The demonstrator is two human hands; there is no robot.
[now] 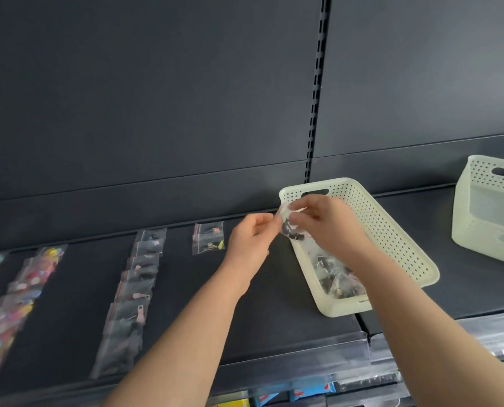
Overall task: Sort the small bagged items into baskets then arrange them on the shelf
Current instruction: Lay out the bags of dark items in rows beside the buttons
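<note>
Both hands hold one small clear bag (287, 227) with dark pieces inside, just above the near-left rim of a cream perforated basket (391, 230). My left hand (252, 239) pinches the bag's left edge. My right hand (327, 224) pinches its top right. The basket sits angled on the dark shelf (245, 289) and holds several more clear bags of dark items (336, 274). A row of small bags with dark and pink pieces (133, 292) lies on the shelf to the left. Two bags with yellow bits (208, 239) lie beside my left hand.
Rows of bags with colourful pieces (19, 295) run along the far left of the shelf. A second cream basket (488, 210) stands tipped at the right edge. A slotted upright (317, 89) divides the dark back panels. A clear lip (318, 351) lines the shelf front.
</note>
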